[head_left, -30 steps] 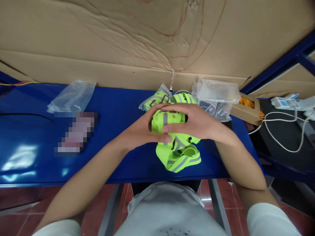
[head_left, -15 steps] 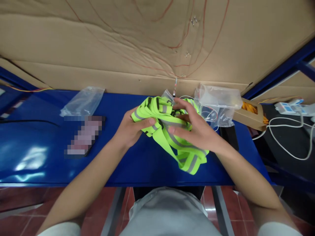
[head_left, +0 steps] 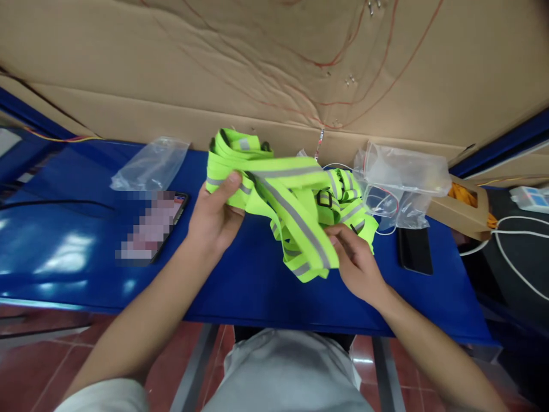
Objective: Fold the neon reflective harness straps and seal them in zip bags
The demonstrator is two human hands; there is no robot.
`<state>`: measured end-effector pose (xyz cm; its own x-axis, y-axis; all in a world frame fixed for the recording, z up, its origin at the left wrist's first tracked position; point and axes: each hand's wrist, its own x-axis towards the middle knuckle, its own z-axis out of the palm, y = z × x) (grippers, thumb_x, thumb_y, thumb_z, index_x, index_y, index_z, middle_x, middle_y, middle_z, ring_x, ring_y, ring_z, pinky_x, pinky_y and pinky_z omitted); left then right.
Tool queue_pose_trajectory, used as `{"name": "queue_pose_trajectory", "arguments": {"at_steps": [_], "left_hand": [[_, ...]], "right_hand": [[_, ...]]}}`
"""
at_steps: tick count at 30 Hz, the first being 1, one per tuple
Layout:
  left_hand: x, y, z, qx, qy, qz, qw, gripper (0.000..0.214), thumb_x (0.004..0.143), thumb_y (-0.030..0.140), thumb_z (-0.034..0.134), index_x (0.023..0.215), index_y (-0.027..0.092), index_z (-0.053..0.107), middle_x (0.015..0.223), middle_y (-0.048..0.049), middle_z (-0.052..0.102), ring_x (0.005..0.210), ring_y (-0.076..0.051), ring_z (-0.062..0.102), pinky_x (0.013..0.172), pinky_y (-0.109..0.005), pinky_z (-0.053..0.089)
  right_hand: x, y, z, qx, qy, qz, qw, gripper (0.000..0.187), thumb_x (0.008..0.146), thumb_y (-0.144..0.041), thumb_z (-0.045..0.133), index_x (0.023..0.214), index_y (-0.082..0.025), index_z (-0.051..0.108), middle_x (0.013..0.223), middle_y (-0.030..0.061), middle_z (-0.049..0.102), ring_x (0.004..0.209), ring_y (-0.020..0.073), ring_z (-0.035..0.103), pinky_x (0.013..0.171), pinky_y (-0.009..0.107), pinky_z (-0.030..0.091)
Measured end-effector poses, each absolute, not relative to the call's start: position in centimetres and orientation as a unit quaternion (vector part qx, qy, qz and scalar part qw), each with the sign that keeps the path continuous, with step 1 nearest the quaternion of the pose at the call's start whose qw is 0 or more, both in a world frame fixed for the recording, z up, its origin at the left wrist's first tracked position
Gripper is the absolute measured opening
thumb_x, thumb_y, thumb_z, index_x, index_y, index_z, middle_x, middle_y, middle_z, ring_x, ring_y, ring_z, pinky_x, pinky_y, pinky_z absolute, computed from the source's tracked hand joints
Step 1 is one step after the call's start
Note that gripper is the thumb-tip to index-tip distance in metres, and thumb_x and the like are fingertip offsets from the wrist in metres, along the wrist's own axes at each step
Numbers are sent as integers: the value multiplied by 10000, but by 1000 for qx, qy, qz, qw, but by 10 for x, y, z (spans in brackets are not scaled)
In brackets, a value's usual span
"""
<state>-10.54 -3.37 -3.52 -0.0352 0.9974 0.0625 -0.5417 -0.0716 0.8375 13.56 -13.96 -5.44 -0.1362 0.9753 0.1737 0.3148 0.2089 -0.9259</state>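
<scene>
A person's two bare hands hold a bundle of yellow-green straps (head_left: 287,177) with grey stripes above a blue worktop (head_left: 257,294), between its front and back edges. The left hand (head_left: 217,220) grips the folded roll, thumb on top and fingers beneath. The right hand (head_left: 357,263) is narrow, thumb and fingertips seeming to pinch a hanging length near its lower end. Behind that hand, toward the back edge, lies a heap (head_left: 354,213) of similar bands; whether it joins the held bundle cannot be told. A black buckle (head_left: 325,199) shows between them.

The bands sag and twist, so they look light, soft and limp, unlikely to break but quick to unroll or tangle. The layers may slide apart unless squeezed together, so the folded roll seems the surest hold, with a flat pinch on the loose end.

A dark phone (head_left: 415,250) lies toward the worktop's right edge; a clear bag (head_left: 152,166) lies by the back edge, left of the straps.
</scene>
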Motion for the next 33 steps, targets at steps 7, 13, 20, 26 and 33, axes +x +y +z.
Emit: {"name": "queue_pose_trajectory", "arguments": {"at_steps": [7, 13, 20, 26, 33], "left_hand": [[-109, -26, -40, 254, 334, 629, 654, 134, 867, 272, 801, 988, 224, 771, 1081, 7, 827, 1004, -184, 779, 762, -219, 650], [-112, -27, -40, 283, 320, 631, 647, 298, 779, 352, 893, 1014, 226, 760, 1129, 6, 810, 1187, -235, 726, 907, -299, 634], [-119, -24, -35, 318, 307, 617, 651, 401, 693, 411, 945, 1018, 255, 768, 1160, 57, 798, 1355, -292, 609, 1044, -385, 579], [-120, -31, -23, 311, 302, 669, 604, 375, 708, 324, 934, 1023, 205, 770, 1243, -11, 786, 1237, -270, 685, 950, -351, 610], [-122, -21, -32, 292, 355, 700, 547, 405, 682, 182, 940, 1056, 183, 785, 1151, -33, 808, 984, -189, 737, 767, -262, 584]], "right_hand": [[124, -138, -73, -317, -574, 626, 423, 664, 922, -694, 652, 1475, -338, 558, 1477, 76, 609, 1347, 263, 606, 1058, 382, 548], [114, -141, -87, -387, -534, 599, 453, 466, 765, -455, 909, 1158, -286, 723, 1247, 45, 736, 1201, 239, 684, 1091, 424, 537], [128, -136, -67, -352, -503, 661, 433, 699, 700, -657, 888, 1223, -260, 649, 870, 5, 708, 622, 131, 624, 551, 261, 544], [125, -141, -57, -530, -594, 421, 434, 333, 999, -482, 643, 817, -208, 593, 502, -98, 366, 409, 67, 317, 408, 215, 284], [129, -148, -45, -442, -800, -157, 374, 198, 912, -127, 755, 1054, -189, 632, 780, 28, 719, 776, 191, 681, 775, 333, 488]]}}
